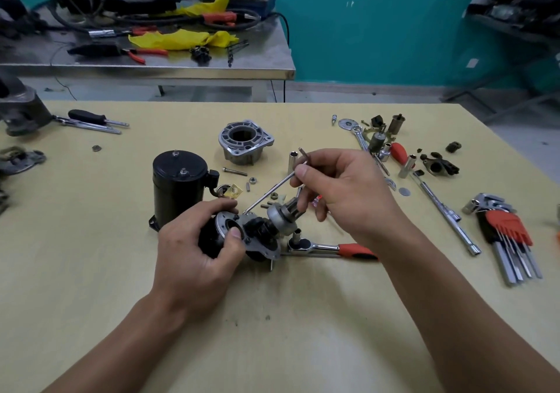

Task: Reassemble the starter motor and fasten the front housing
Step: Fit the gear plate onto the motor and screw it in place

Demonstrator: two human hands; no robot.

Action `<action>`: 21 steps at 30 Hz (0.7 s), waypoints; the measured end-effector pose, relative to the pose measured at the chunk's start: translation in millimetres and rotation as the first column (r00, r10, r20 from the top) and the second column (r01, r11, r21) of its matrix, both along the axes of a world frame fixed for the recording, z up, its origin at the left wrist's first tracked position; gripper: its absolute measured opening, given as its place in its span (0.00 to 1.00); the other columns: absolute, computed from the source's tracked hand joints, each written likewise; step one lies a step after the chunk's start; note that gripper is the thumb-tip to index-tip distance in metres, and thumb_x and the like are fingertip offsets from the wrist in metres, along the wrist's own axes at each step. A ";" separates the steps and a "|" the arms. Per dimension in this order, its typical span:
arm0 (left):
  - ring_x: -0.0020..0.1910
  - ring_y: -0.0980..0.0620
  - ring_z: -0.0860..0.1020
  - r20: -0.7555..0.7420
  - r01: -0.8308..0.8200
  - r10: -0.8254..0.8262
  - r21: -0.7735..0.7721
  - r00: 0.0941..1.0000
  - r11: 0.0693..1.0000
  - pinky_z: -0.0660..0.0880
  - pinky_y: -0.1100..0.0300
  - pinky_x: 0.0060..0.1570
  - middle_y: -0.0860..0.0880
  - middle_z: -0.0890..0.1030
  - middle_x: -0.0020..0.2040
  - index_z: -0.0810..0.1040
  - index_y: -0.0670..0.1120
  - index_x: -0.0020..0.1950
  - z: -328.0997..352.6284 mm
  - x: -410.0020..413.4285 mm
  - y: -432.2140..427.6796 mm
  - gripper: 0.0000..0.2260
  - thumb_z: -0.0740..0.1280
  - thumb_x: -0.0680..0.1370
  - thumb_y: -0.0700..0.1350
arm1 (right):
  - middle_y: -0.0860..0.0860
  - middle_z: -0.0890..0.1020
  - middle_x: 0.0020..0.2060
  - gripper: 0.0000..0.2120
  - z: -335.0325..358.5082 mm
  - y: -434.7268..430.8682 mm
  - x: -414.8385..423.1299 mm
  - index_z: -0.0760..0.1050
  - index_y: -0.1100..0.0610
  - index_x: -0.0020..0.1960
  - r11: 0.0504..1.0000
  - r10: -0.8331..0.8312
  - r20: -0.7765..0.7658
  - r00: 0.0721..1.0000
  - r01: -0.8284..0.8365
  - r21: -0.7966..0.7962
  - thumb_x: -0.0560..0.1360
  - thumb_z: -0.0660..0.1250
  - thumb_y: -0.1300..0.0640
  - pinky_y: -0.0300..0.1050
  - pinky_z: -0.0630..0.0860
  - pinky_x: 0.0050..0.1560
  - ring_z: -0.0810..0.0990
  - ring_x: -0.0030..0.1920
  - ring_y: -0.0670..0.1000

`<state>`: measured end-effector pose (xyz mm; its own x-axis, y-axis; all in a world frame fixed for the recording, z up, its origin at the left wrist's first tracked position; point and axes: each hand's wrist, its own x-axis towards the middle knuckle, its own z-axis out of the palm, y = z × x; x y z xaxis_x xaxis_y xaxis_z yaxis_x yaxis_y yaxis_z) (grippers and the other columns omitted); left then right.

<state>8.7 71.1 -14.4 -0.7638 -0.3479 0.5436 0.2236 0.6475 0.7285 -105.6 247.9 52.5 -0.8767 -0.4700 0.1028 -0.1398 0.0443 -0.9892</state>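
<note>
My left hand (194,247) grips a black solenoid with a metal flange plate (224,226), lying on its side on the table. A pinion gear and clutch (283,215) stick out of the assembly to the right. My right hand (339,189) pinches an L-shaped hex key (272,188) whose long end points down at the flange. The black motor body (177,183) stands upright just behind my left hand. The silver front housing (245,142) sits apart, farther back on the table.
A ratchet with a red-black handle (330,248) lies right of the assembly. A bolt (235,171), nuts and a socket (293,162) lie between motor and housing. A hex key set (509,238), wrenches and small parts fill the right side; screwdrivers (94,119) lie at far left.
</note>
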 end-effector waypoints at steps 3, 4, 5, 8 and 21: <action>0.51 0.61 0.81 -0.001 0.006 -0.006 -0.011 1.000 1.000 0.76 0.67 0.52 0.57 0.83 0.50 0.83 0.43 0.55 1.5 0.0 0.9 0.18 0.63 0.71 0.51 | 0.49 0.83 0.32 0.09 -2.3 -2.0 0.6 0.80 0.59 0.43 1.000 0.016 0.008 1.000 -0.016 0.009 0.79 0.65 0.66 0.38 0.70 0.20 0.80 0.25 0.49; 0.50 0.61 0.81 0.001 0.008 -0.008 -0.012 1.000 1.000 0.76 0.67 0.52 0.57 0.82 0.50 0.83 0.43 0.55 1.7 0.0 1.0 0.19 0.63 0.71 0.51 | 0.49 0.83 0.32 0.09 -3.0 -2.7 0.8 0.80 0.59 0.42 1.000 0.016 0.007 1.000 -0.017 0.011 0.79 0.66 0.66 0.38 0.70 0.20 0.80 0.25 0.49; 0.50 0.59 0.81 0.001 0.011 -0.011 -0.012 1.000 1.000 0.76 0.67 0.51 0.57 0.82 0.50 0.83 0.42 0.55 1.8 0.2 0.8 0.19 0.63 0.71 0.51 | 0.49 0.83 0.32 0.09 -3.7 -3.4 0.7 0.80 0.58 0.42 1.000 0.015 0.005 1.000 -0.015 0.012 0.79 0.66 0.66 0.38 0.70 0.21 0.80 0.25 0.49; 0.49 0.58 0.81 -0.002 0.018 -0.018 -0.019 1.000 1.000 0.77 0.65 0.51 0.57 0.82 0.50 0.83 0.42 0.55 1.8 0.9 0.4 0.19 0.63 0.71 0.51 | 0.50 0.84 0.33 0.09 -4.1 -4.4 0.3 0.80 0.58 0.43 1.000 0.011 0.011 1.000 -0.011 0.008 0.79 0.66 0.66 0.38 0.70 0.21 0.80 0.26 0.50; 0.49 0.59 0.81 -0.004 0.017 -0.017 -0.028 1.000 0.999 0.78 0.65 0.49 0.59 0.82 0.50 0.83 0.43 0.54 2.6 1.1 1.3 0.18 0.63 0.71 0.50 | 0.50 0.83 0.32 0.09 -4.0 -6.6 -0.8 0.79 0.59 0.43 1.000 0.002 0.034 0.999 -0.002 0.004 0.80 0.65 0.66 0.38 0.70 0.20 0.80 0.26 0.50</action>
